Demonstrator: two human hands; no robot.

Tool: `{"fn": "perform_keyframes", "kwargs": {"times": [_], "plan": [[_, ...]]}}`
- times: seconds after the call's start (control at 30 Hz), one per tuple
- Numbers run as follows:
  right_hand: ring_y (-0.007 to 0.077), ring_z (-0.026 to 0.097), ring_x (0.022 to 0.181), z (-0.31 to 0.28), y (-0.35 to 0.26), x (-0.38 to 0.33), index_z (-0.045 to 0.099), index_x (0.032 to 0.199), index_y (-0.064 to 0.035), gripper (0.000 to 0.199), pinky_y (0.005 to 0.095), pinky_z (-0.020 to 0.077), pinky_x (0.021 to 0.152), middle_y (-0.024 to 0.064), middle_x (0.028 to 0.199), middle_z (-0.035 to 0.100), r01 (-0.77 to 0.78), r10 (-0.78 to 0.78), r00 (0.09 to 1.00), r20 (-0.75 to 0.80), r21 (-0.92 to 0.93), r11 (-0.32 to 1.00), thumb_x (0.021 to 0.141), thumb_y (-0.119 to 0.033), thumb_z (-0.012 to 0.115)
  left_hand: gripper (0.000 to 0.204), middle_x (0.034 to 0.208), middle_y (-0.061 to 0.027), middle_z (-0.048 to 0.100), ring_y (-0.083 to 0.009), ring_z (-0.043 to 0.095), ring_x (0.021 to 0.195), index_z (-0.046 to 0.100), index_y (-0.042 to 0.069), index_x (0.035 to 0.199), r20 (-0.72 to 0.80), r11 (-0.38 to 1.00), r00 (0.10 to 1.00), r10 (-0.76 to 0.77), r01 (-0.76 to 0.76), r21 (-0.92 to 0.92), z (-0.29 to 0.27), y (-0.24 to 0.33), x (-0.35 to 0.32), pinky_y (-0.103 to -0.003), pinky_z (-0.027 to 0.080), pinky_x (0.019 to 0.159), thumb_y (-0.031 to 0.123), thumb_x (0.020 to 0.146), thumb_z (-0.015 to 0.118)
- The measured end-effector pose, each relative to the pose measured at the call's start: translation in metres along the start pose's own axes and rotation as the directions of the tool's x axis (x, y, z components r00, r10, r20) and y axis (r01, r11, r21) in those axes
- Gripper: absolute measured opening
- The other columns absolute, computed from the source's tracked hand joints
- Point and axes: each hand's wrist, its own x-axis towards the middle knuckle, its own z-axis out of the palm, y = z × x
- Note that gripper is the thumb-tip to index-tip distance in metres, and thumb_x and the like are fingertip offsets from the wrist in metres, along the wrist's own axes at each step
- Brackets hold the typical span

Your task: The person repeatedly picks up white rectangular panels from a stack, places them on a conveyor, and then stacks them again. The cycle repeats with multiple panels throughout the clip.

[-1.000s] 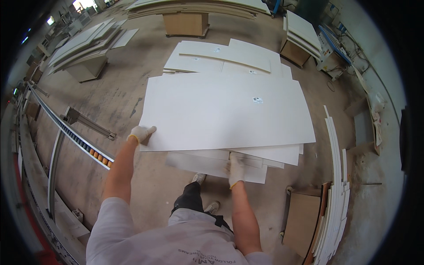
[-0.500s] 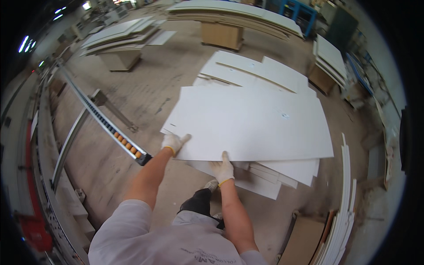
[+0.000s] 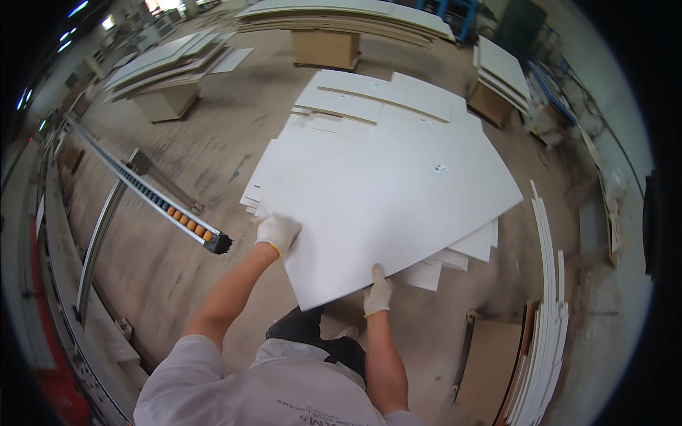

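A large white board [image 3: 369, 206] lies slanted over a stack of white panels, its near corner jutting toward my body. At its left edge my left hand [image 3: 278, 233], in a white knit glove, is closed on the board. My right hand [image 3: 379, 292], gloved the same way, grips the near edge with the thumb on top and the fingers hidden beneath. Under the board, corners of other white panels [image 3: 477, 245] stick out at the right. Narrow strips [image 3: 341, 113] and small stickers show on the far part of the pile.
To the left runs a rail with orange rollers [image 3: 186, 221], its black end near my left forearm. Further stacks of panels [image 3: 167, 64] stand behind, one on a wooden base [image 3: 325, 50]. Upright white strips [image 3: 543, 305] and a brown cart [image 3: 490, 362] are at the right.
The board has turned, its near left corner swinging toward me. My right hand has moved slightly right and nearer with its edge; more of the strips at the far left of the pile shows.
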Motion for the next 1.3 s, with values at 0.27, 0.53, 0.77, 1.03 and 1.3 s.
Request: {"fn": "perform_keyframes", "kwargs": {"times": [0.27,0.53,0.77,1.03,1.3], "plan": [[0.0216,0.067,0.092,-0.094,-0.01,-0.064,0.069,0.115,0.0075,0.045,0.0383,0.0555,0.083,0.0102,0.104,0.071,0.138,-0.152,0.932,-0.328,-0.065,0.988,0.102,-0.035,0.072,0.047,0.115,-0.0123,0.078,-0.0313,0.073,0.108,0.077,0.022,0.121,0.371,0.99,0.92,0.127,-0.139,0.007,-0.06,-0.006,0.105,-0.06,0.049,0.103,0.057,0.108,0.048],[0.0235,0.066,0.081,-0.114,-0.045,-0.202,0.073,0.099,0.0107,0.051,0.0436,0.0536,0.079,0.0162,0.089,0.074,-0.142,-0.453,0.543,-0.707,-0.609,0.781,0.096,-0.04,0.075,0.071,0.109,-0.0263,0.077,-0.0374,0.072,0.104,0.073,-0.012,0.115,0.374,0.734,0.857,0.355,-0.008,-0.679,-0.022,0.042,0.002,-0.046,0.054,0.094,0.057,0.102,0.066],[0.0466,0.072,0.099,-0.152,-0.073,-0.36,0.078,0.105,-0.0011,0.056,0.051,0.0548,0.089,0.0294,0.101,0.074,-0.235,-0.458,0.366,-0.81,-0.556,0.797,0.098,-0.054,0.064,0.063,0.088,-0.0111,0.073,-0.018,0.06,0.08,0.072,-0.014,0.099,0.125,0.408,0.88,0.459,-0.084,-0.909,-0.028,0.139,-0.087,-0.042,0.049,0.073,0.049,0.103,0.068],[0.0505,0.071,0.095,-0.089,0.066,-0.637,0.074,0.098,0.0046,0.064,0.0547,0.0545,0.086,0.0329,0.096,0.072,-0.236,-0.269,-0.199,-0.942,-0.22,0.946,0.099,-0.058,0.06,0.063,0.104,-0.0141,0.075,-0.0226,0.069,0.091,0.071,-0.015,0.114,-0.034,0.036,0.431,0.902,-0.154,-0.987,-0.049,0.233,-0.205,-0.039,0.056,0.084,0.047,0.107,0.061],[0.0488,0.072,0.1,0.043,0.251,-0.721,0.074,0.113,0.0046,0.058,0.0521,0.0549,0.091,0.033,0.102,0.074,0.185,0.252,-0.7,-0.669,0.17,0.968,0.1,-0.051,0.062,0.055,0.11,-0.0125,0.075,-0.0197,0.065,0.098,0.07,-0.016,0.119,0.104,-0.049,-0.368,0.924,-0.383,-0.922,-0.063,0.341,-0.35,-0.038,0.053,0.091,0.037,0.104,0.067]]}}
